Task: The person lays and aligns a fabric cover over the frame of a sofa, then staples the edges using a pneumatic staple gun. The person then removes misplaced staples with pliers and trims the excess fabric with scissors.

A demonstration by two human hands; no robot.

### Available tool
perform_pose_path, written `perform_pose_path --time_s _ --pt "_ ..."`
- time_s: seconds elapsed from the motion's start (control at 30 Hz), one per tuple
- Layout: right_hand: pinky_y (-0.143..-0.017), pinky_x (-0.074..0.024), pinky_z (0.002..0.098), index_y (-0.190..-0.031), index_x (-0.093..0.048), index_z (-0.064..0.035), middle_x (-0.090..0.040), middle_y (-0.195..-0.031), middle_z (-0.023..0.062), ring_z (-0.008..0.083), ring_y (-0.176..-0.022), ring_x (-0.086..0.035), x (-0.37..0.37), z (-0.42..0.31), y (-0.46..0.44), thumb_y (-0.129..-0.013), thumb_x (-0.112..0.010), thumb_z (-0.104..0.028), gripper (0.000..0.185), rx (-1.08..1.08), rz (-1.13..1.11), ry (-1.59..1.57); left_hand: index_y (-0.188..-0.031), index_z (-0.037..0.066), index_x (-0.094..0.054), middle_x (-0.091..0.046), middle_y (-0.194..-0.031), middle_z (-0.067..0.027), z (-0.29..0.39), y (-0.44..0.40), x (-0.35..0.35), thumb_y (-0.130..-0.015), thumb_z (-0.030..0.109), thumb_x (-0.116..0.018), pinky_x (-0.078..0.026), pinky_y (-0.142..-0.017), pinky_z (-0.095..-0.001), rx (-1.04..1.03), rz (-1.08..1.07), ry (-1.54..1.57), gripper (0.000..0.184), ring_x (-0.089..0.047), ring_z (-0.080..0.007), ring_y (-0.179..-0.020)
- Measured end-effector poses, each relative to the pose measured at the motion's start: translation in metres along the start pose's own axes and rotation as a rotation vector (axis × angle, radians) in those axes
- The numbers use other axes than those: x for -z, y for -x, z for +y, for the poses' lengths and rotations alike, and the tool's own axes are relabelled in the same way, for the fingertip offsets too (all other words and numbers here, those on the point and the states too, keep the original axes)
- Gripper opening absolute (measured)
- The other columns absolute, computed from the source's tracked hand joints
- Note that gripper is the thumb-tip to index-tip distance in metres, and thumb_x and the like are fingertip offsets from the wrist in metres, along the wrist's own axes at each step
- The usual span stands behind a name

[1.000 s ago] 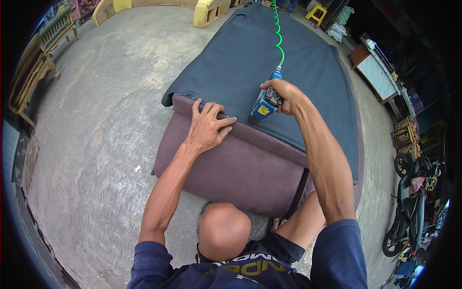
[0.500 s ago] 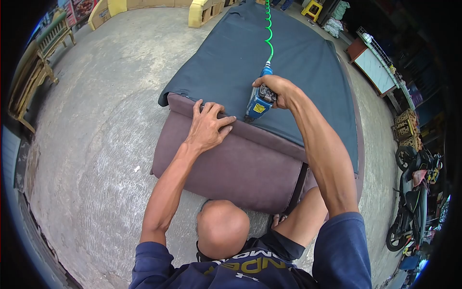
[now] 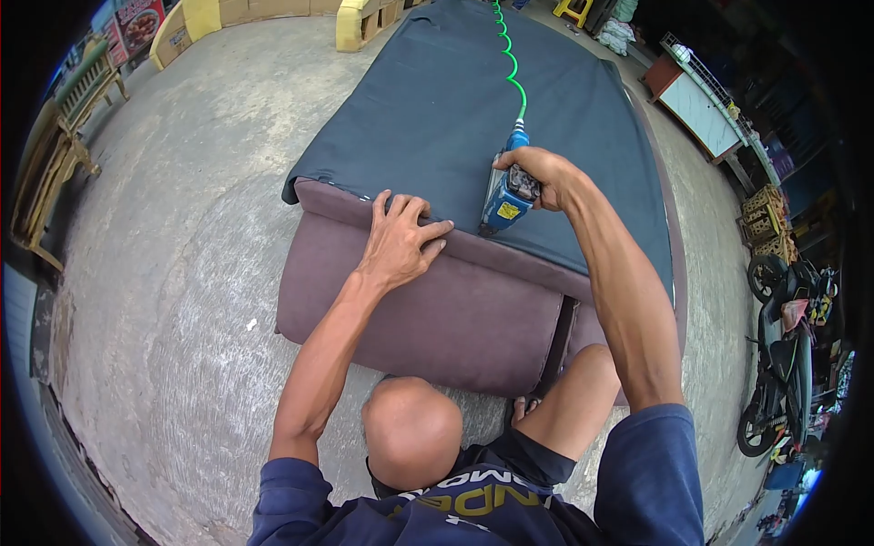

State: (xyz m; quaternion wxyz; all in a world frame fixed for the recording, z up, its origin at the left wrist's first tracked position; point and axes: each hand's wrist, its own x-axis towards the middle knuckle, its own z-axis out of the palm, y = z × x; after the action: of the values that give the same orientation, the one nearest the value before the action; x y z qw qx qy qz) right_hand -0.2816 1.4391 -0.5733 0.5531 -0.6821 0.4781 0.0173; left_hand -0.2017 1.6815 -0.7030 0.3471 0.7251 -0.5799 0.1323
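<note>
My right hand is wrapped round a blue staple gun, whose nose is at the edge of the dark cloth. A green coiled hose runs from its back end. The dark cloth covers the top face of a mauve upholstered piece. My left hand lies over the cloth's near edge, left of the staple gun, with its fingers spread and the fingertips pressing on the edge. Small light marks show along that edge beside the fingers.
Concrete floor surrounds the piece. Wooden benches stand at the left, and yellow-edged frames at the far side. A white-topped cabinet, woven crates and a motorcycle are on the right.
The staple gun moved slightly left along the edge, then back right. My left hand stays on the edge, a little further right along the piece. The whole view has shifted slightly.
</note>
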Motion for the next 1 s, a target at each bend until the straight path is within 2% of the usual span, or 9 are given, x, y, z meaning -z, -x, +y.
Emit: perform_pose_path --time_s 0.07,0.17,0.27,0.53,0.6,0.73,0.8,0.97,1.0 --pt "-0.083 -0.0609 0.0405 -0.116 -0.063 -0.0035 -0.072 -0.102 0.0123 0.0228 -0.091 -0.073 -0.004 -0.002 0.012 -0.093 -0.069 -0.023 0.031 0.008 0.035 0.011 -0.109 0.021 -0.081 -0.059 -0.108 -0.0064 0.003 0.000 -0.001 -0.084 0.021 -0.080 -0.028 -0.117 -0.0603 -0.006 -0.005 0.003 0.026 -0.055 -0.0252 -0.113" --pt "-0.063 -0.0547 0.0325 -0.114 -0.061 0.0023 -0.067 -0.100 0.0155 0.0207 -0.080 -0.070 -0.005 -0.003 0.019 -0.094 -0.067 -0.023 0.033 0.069 0.052 0.066 -0.109 0.020 -0.081 -0.059 -0.108 -0.0067 0.007 -0.001 -0.003 -0.084 0.021 -0.080 -0.028 -0.117 -0.0599 -0.012 -0.002 0.005 0.025 -0.055 -0.0253 -0.112" --pt "-0.084 -0.0604 0.0408 -0.116 -0.064 -0.0042 -0.071 -0.104 0.0109 0.0231 -0.091 -0.073 0.008 0.001 -0.006 -0.093 -0.069 -0.024 0.030 -0.003 0.032 0.094 -0.109 0.021 -0.081 -0.059 -0.108 -0.0068 0.009 0.000 -0.005 -0.084 0.020 -0.080 -0.029 -0.116 -0.0595 -0.017 -0.005 0.004 0.026 -0.055 -0.0255 -0.112" --pt "-0.078 -0.0578 0.0380 -0.108 -0.066 -0.0087 -0.072 -0.100 0.0093 0.0185 -0.087 -0.072 0.046 0.023 0.015 -0.091 -0.073 -0.026 0.025 -0.037 0.087 0.071 -0.113 0.021 -0.080 -0.058 -0.108 -0.0065 0.023 -0.007 -0.019 -0.083 0.021 -0.080 -0.029 -0.116 -0.0594 -0.047 -0.031 0.022 0.030 -0.054 -0.0256 -0.111" --pt "-0.040 -0.0189 0.0227 -0.086 -0.060 -0.0120 -0.055 -0.065 -0.0010 0.0061 -0.043 -0.043 0.049 0.030 0.019 -0.093 -0.070 -0.025 0.018 0.006 0.105 0.016 -0.112 0.021 -0.080 -0.058 -0.108 -0.0065 0.027 -0.009 -0.025 -0.083 0.021 -0.080 -0.029 -0.116 -0.0596 -0.065 -0.036 0.015 0.029 -0.054 -0.0256 -0.111" --pt "-0.040 -0.0191 0.0234 -0.087 -0.060 -0.0121 -0.055 -0.066 -0.0010 0.0059 -0.045 -0.044 0.052 0.033 0.016 -0.093 -0.070 -0.025 0.018 0.001 0.116 0.011 -0.112 0.021 -0.080 -0.058 -0.108 -0.0067 0.040 -0.015 -0.036 -0.083 0.021 -0.080 -0.029 -0.116 -0.0598 -0.088 -0.049 0.036 0.029 -0.055 -0.0257 -0.111" --pt "-0.082 -0.0574 0.0376 -0.112 -0.064 -0.0083 -0.071 -0.099 0.0099 0.0185 -0.085 -0.071 0.055 0.030 0.012 -0.091 -0.073 -0.026 0.030 -0.051 0.063 0.038 -0.111 0.019 -0.081 -0.059 -0.108 -0.0069 0.046 -0.016 -0.041 -0.084 0.021 -0.078 -0.030 -0.116 -0.0609 -0.101 -0.056 0.052 0.027 -0.055 -0.0259 -0.113" --pt "-0.073 -0.0574 0.0351 -0.110 -0.064 -0.0084 -0.070 -0.094 0.0072 0.0167 -0.081 -0.071 0.051 0.029 0.016 -0.092 -0.072 -0.025 0.026 -0.039 0.062 0.040 -0.111 0.020 -0.080 -0.059 -0.108 -0.0069 0.050 -0.016 -0.049 -0.084 0.020 -0.079 -0.030 -0.116 -0.0604 -0.120 -0.047 0.056 0.027 -0.055 -0.0260 -0.112" --pt "-0.056 -0.0410 0.0282 -0.100 -0.062 -0.0091 -0.064 -0.083 0.0039 0.0122 -0.065 -0.061 0.045 0.029 0.023 -0.092 -0.072 -0.024 0.020 0.007 0.089 -0.017 -0.112 0.021 -0.080 -0.058 -0.108 -0.0069 0.050 -0.017 -0.050 -0.083 0.020 -0.080 -0.030 -0.116 -0.0598 -0.120 -0.041 0.062 0.029 -0.055 -0.0261 -0.112"
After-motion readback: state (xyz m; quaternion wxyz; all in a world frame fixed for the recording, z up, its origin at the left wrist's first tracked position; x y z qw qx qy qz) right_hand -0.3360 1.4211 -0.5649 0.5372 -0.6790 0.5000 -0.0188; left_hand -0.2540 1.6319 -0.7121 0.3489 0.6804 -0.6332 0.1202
